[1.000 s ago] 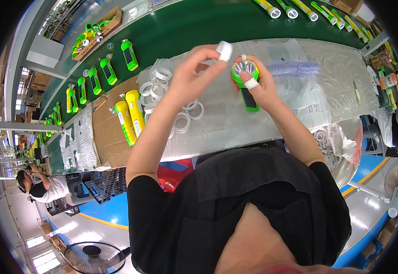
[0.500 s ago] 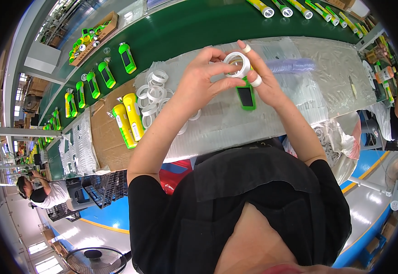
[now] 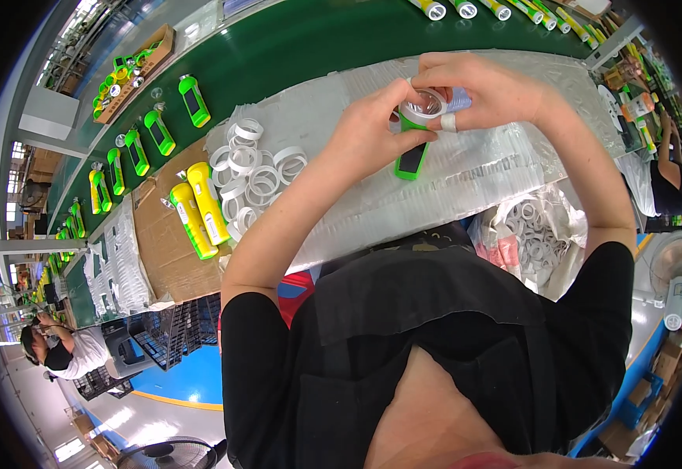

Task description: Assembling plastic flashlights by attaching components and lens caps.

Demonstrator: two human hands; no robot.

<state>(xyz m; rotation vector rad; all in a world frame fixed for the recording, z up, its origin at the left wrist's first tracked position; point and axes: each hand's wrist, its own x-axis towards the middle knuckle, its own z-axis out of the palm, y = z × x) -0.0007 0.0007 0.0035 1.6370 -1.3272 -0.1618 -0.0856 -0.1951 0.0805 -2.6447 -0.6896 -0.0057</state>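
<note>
Just above the counter (image 3: 341, 209), in front of our chest, we hold the green torch (image 3: 409, 162), handle toward us, with the white ring (image 3: 414, 118) at its lamp end. Our left grip (image 3: 372, 127) closes around the head from the left, thumb across the front. Our right grip (image 3: 497, 90) arches over from the right, finger and thumb spanning the ring. We cannot tell how fully the ring is seated. To handle it well, we think, we keep the head steady with the left, hold the ring level, and spread the pressure evenly around the rim, so nothing tilts and our fingertips stay off the clear centre.

Against half a second ago, the ring lies flatter over the head, and the right fingers, spread and upright then, now curl over it. Our right elbow swings outward, uncovering more of the bag of rings (image 3: 566, 205) beside us. Farther left, the loose white rings (image 3: 245, 134) show more fully past our forearm, while the two yellow torches (image 3: 208, 203) lie side by side as before. Beyond, the row of green torches (image 3: 195, 105) keeps its order.
</note>
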